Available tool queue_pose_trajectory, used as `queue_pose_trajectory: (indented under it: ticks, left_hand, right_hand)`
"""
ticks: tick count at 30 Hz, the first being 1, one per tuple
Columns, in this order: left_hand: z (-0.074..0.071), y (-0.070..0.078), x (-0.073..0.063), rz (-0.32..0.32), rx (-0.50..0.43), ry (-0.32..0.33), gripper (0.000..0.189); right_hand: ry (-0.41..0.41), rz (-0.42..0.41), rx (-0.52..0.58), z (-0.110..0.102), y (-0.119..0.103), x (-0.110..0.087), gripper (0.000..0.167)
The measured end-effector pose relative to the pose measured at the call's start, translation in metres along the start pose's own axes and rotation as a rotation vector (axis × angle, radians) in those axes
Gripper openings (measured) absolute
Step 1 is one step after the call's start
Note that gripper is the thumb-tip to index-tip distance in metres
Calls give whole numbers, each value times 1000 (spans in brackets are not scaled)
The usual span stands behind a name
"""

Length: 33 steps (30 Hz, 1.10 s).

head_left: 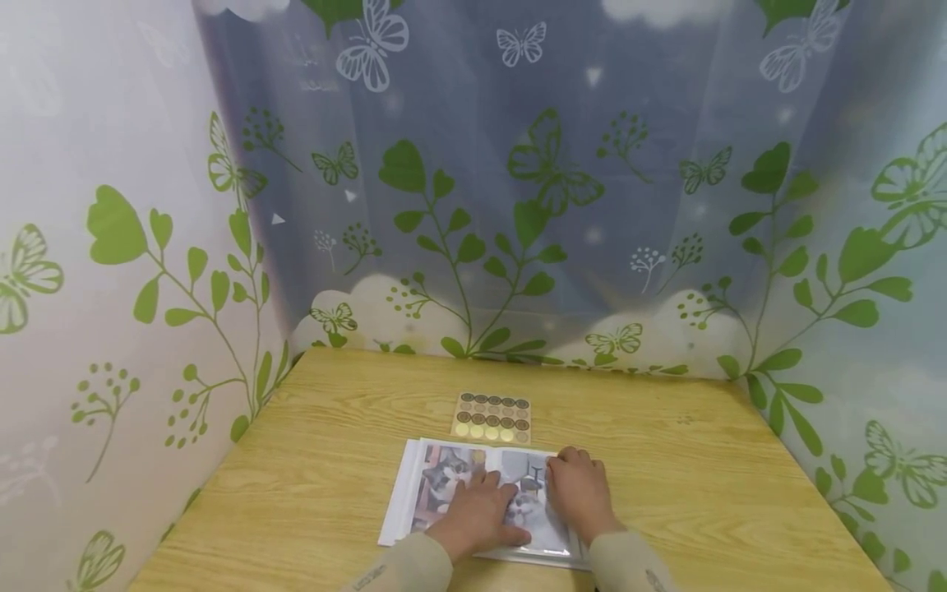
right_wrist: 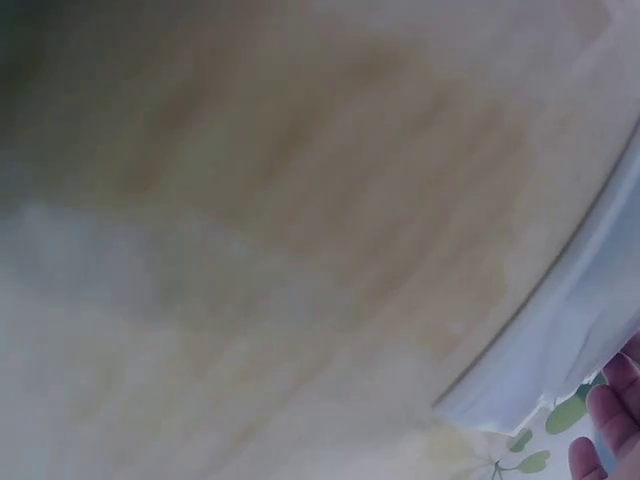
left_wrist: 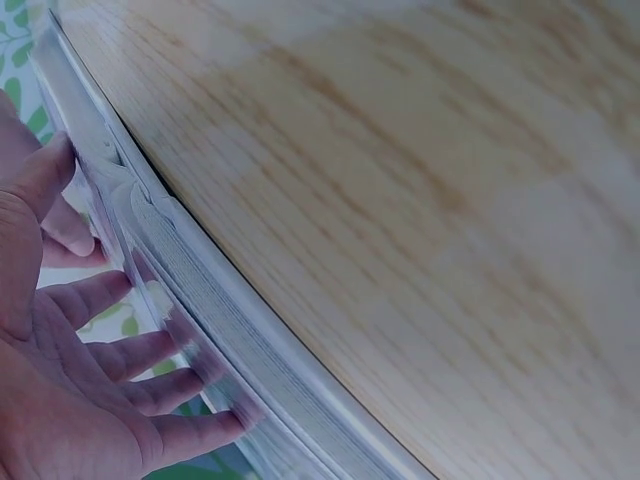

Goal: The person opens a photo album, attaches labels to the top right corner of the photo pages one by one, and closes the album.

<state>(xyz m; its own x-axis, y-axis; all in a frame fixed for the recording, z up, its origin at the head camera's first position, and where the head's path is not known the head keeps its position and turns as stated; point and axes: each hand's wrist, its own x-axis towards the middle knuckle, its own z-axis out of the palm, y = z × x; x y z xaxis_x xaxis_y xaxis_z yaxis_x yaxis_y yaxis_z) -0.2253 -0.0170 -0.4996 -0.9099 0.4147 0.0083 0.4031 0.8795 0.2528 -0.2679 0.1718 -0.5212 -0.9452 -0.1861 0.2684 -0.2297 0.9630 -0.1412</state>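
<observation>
A photo album (head_left: 410, 493) lies spread on the table, with cat pictures in clear sleeves on both pages. My left hand (head_left: 477, 514) rests across its middle, fingers spread and nearly straight. In the left wrist view, the left fingertips (left_wrist: 245, 415) press on the clear sleeve above the thick stack of pages. My right hand (head_left: 580, 493) lies over the right side of the right page, its fingers bent toward the upper corner. Only a few right fingers (right_wrist: 612, 412) show in the right wrist view, at the album's edge.
Just behind the album lies a sheet of round stickers (head_left: 491, 418), some dark and some gold. The wood-grain table (head_left: 703, 460) is enclosed at the back and both sides by a curtain (head_left: 473, 247) printed with butterflies and leaves.
</observation>
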Motion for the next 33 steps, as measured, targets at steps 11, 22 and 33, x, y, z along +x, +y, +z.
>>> queue_pose_trajectory:
  ticks: [11,22,33]
  left_hand:
    - [-1,-4,-1,-15,-19,-8,79]
    - [2,-5,1,-8,13,-12,80]
    - [0,-1,1,-6,44,-23,79]
  right_hand:
    - [-3,-83,-28,0,-3,-12,35]
    - [-24,-75,20,-1,-2,-14,39]
    - [-36,-67,36,-2,-6,-7,40]
